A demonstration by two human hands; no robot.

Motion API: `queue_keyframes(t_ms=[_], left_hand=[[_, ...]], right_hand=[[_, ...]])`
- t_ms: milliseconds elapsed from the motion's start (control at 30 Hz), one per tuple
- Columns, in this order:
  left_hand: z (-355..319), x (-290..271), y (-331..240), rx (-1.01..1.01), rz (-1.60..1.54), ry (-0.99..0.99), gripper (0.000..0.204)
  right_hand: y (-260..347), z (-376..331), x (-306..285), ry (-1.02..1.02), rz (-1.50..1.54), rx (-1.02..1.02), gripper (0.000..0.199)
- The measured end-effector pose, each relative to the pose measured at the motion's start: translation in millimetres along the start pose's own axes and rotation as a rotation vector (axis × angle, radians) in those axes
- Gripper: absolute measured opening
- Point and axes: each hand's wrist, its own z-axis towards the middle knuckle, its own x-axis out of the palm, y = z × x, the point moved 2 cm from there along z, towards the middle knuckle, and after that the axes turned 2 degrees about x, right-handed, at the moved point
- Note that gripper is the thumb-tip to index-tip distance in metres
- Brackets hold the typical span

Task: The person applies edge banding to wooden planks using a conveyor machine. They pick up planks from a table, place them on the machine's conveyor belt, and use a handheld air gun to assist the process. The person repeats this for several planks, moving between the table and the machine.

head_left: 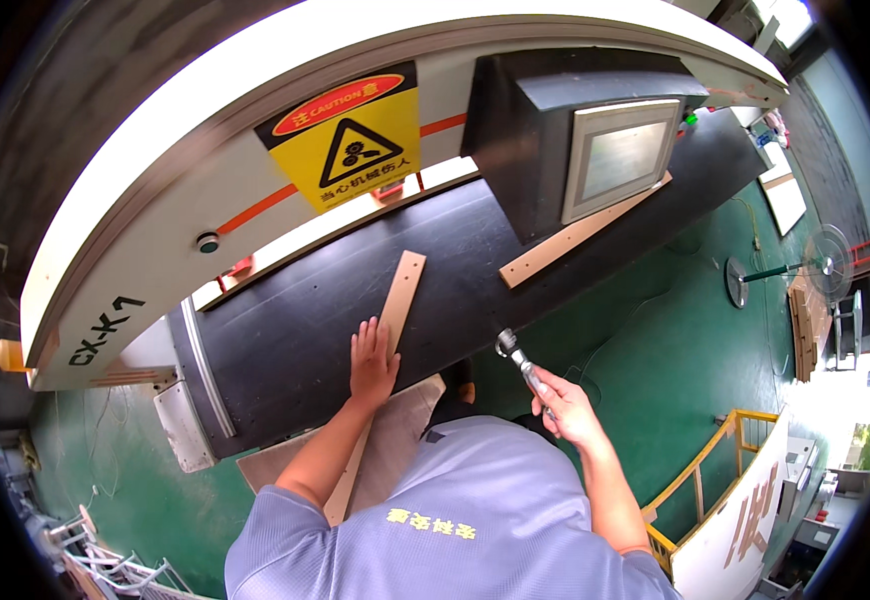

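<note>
My left hand lies flat with fingers stretched out on the black machine bed, against a long light wooden strip. The strip has small holes near its far end and runs back under my hand and forearm toward my body. In my right hand is a silver ratchet wrench, its round head pointing away from me, past the near edge of the bed. A second wooden strip with holes rests farther right on the bed, partly behind the screen housing.
Over the bed spans a white machine beam with a yellow caution sign and a black screen housing. A grey-brown board is close to my body. Right are a yellow-framed cart and a standing fan on green floor.
</note>
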Motion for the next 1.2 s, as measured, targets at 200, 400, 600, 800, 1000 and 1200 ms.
queue_keyframes(t_ms=[200, 400, 600, 800, 1000, 1200], left_hand=[[13.4, -0.5, -2.0, 0.048, -0.062, -0.008, 0.067], [64.7, -13.6, 50.1, -0.055, 0.031, -0.181, 0.069], [156.5, -56.0, 116.8, -0.26, 0.278, -0.29, 0.073], [175.6, -64.4, 150.6, -0.451, 0.333, -0.186, 0.081], [174.3, -66.4, 143.0, -0.421, 0.38, -0.183, 0.082], [171.2, -64.9, 148.3, -0.403, 0.387, -0.175, 0.084]], right_hand=[[0.7, -7.4, 0.1, -0.08, -0.088, 0.049, 0.044], [16.6, -33.3, -41.6, 0.103, -0.297, 0.24, 0.041], [16.1, -38.2, -37.2, 0.142, -0.262, 0.257, 0.044], [5.3, -27.0, -8.3, 0.114, -0.126, 0.107, 0.052], [6.5, -23.7, 11.2, 0.028, -0.122, 0.051, 0.047], [9.1, -18.1, 20.1, 0.049, -0.22, 0.112, 0.047]])
